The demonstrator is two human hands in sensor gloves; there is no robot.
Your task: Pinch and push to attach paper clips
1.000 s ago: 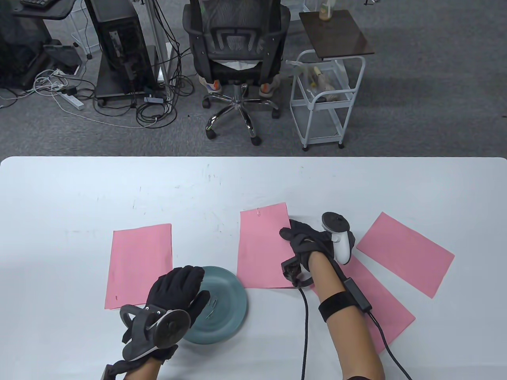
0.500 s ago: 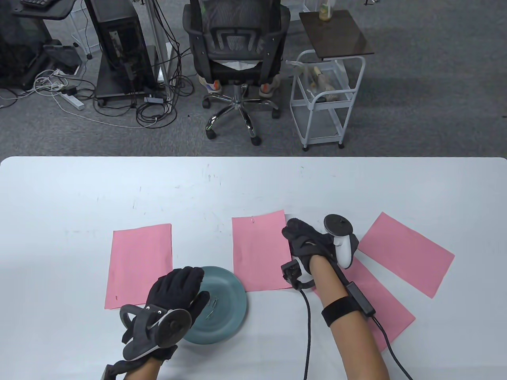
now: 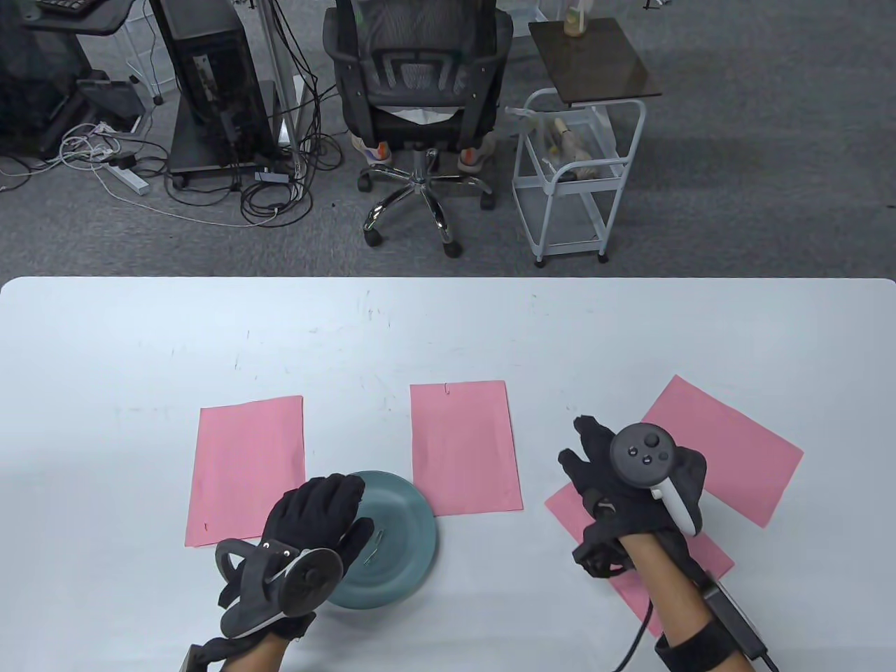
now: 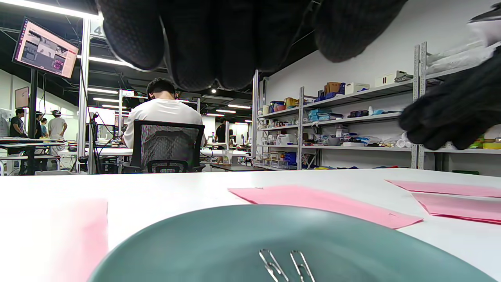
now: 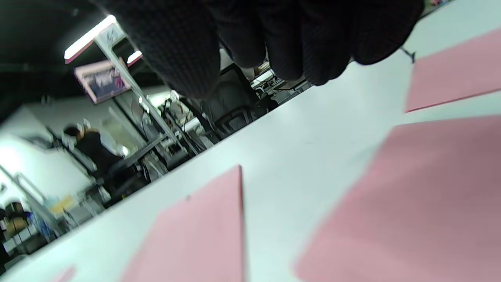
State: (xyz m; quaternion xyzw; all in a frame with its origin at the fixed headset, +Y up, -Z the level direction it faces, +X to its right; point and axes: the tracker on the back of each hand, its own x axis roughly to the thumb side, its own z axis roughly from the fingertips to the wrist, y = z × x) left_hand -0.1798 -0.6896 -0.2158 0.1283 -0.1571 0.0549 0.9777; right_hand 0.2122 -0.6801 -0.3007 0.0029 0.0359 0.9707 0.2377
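white table (image 3: 448, 329): right hand (image 3: 630, 483) fingers (image 3: 586, 428) spread (holding nothing).

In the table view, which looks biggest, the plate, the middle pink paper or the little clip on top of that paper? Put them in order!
1. Middle pink paper
2. Plate, partly hidden by the left hand
3. Clip, tiny

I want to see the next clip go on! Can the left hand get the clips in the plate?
Probably yes. The left hand hangs right over the plate, and the two clips lie bare in it with nothing on top or in the way.
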